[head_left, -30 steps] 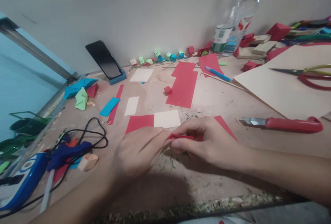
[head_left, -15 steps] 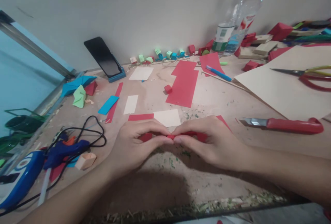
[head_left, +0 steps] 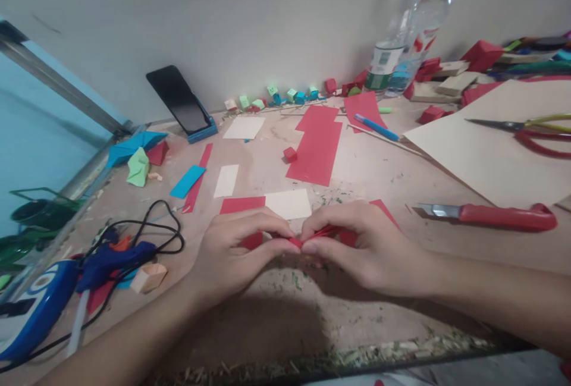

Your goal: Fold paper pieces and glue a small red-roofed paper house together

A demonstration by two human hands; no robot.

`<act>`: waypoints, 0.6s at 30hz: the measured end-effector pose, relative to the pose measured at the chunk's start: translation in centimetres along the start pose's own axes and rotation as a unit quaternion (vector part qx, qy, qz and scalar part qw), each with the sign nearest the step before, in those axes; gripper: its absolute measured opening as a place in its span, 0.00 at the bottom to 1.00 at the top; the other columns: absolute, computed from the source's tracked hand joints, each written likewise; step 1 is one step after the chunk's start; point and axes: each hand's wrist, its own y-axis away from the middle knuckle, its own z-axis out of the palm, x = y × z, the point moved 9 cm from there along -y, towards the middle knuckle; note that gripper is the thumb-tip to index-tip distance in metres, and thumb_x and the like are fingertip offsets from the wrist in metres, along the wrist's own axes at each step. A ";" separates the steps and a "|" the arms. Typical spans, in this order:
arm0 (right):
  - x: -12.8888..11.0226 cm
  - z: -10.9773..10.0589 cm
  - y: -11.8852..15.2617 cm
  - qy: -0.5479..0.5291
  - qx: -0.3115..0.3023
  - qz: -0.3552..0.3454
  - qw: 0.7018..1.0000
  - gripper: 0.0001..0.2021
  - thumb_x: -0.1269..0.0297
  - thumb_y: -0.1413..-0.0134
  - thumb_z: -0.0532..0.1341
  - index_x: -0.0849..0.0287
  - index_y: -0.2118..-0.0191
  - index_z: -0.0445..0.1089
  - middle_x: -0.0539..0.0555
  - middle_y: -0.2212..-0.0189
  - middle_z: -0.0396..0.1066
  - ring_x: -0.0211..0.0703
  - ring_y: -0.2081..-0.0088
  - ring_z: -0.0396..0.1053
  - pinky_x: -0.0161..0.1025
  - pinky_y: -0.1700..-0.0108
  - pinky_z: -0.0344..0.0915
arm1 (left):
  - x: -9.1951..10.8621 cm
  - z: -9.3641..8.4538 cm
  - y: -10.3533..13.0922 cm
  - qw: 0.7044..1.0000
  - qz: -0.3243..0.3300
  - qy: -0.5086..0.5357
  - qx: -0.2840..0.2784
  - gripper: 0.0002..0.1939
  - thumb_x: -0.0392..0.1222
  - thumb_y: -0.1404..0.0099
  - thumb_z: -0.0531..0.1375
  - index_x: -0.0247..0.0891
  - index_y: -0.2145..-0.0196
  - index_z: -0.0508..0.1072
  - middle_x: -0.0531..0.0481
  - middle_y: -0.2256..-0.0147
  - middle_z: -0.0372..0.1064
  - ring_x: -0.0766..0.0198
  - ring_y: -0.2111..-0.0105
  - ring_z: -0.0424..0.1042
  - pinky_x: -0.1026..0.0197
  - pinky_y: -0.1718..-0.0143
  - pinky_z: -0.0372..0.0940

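Note:
Between my fingertips, low over the front middle of the table, is a small piece of folded red paper [head_left: 296, 242]. My left hand [head_left: 245, 246] pinches its left end between thumb and fingers. The other end is pinched by my right hand [head_left: 357, 243], whose fingertips nearly meet the left ones. Much of the paper is hidden behind my fingers. Just beyond my hands lie a cream paper rectangle [head_left: 288, 203] and a red strip [head_left: 243, 204]. Farther back are red paper sheets [head_left: 314, 151] with a small red paper cube [head_left: 289, 154] beside them.
A red-handled cutter knife [head_left: 504, 217] and scissors [head_left: 530, 126] lie at the right. At the left are a blue glue gun [head_left: 109, 262] with a looped black cord and a phone [head_left: 181, 97] on a stand. Two plastic bottles [head_left: 386, 59] stand by the wall.
My fingertips have shifted slightly on the red paper, and its folded end tilts a little more between them. Both hands keep their pinch; the other things lie as before.

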 end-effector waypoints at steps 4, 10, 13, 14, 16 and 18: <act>-0.2 -0.5 -0.1 0.007 0.017 -0.007 1.000 0.04 0.74 0.39 0.65 0.61 0.66 0.77 0.47 0.72 0.77 0.31 0.70 0.71 0.27 0.66 0.67 | 0.4 -0.5 0.2 0.998 0.039 -0.022 0.040 0.07 0.31 0.37 0.70 0.36 0.69 0.77 0.55 0.72 0.77 0.70 0.71 0.76 0.70 0.65 0.70; 0.3 -0.7 -0.2 -0.051 0.032 0.030 0.998 0.04 0.73 0.42 0.67 0.61 0.68 0.75 0.47 0.75 0.75 0.32 0.73 0.70 0.28 0.70 0.67 | 1.5 -0.2 0.6 0.992 0.089 -0.057 0.063 0.05 0.28 0.34 0.68 0.36 0.66 0.78 0.53 0.69 0.78 0.69 0.69 0.77 0.71 0.63 0.71; 1.3 0.1 -0.1 -0.155 0.022 0.081 0.984 0.06 0.71 0.42 0.68 0.60 0.68 0.72 0.46 0.78 0.73 0.32 0.75 0.71 0.28 0.72 0.67 | 1.5 -0.1 0.7 0.992 0.084 -0.047 0.077 0.05 0.28 0.33 0.66 0.36 0.64 0.79 0.52 0.68 0.80 0.69 0.67 0.78 0.71 0.62 0.71; 1.6 0.4 0.0 -0.187 0.018 0.091 0.978 0.07 0.71 0.42 0.68 0.60 0.68 0.70 0.45 0.78 0.73 0.33 0.76 0.71 0.28 0.73 0.67 | 1.6 0.0 0.7 0.992 0.083 -0.046 0.082 0.06 0.27 0.33 0.66 0.36 0.64 0.80 0.52 0.68 0.80 0.70 0.67 0.78 0.72 0.61 0.71; 1.7 0.7 0.0 -0.213 0.010 0.100 0.972 0.08 0.71 0.44 0.70 0.59 0.68 0.70 0.45 0.79 0.73 0.33 0.76 0.71 0.28 0.73 0.67 | 1.6 0.0 0.8 0.991 0.082 -0.050 0.089 0.07 0.26 0.34 0.66 0.36 0.64 0.80 0.53 0.67 0.81 0.71 0.67 0.78 0.73 0.61 0.71; 1.5 0.4 0.0 -0.180 0.015 0.091 0.979 0.07 0.71 0.44 0.69 0.60 0.69 0.71 0.46 0.79 0.74 0.33 0.76 0.72 0.29 0.72 0.68 | 1.7 0.1 0.9 0.991 0.081 -0.056 0.095 0.08 0.25 0.35 0.66 0.36 0.65 0.80 0.53 0.67 0.81 0.71 0.68 0.79 0.74 0.61 0.71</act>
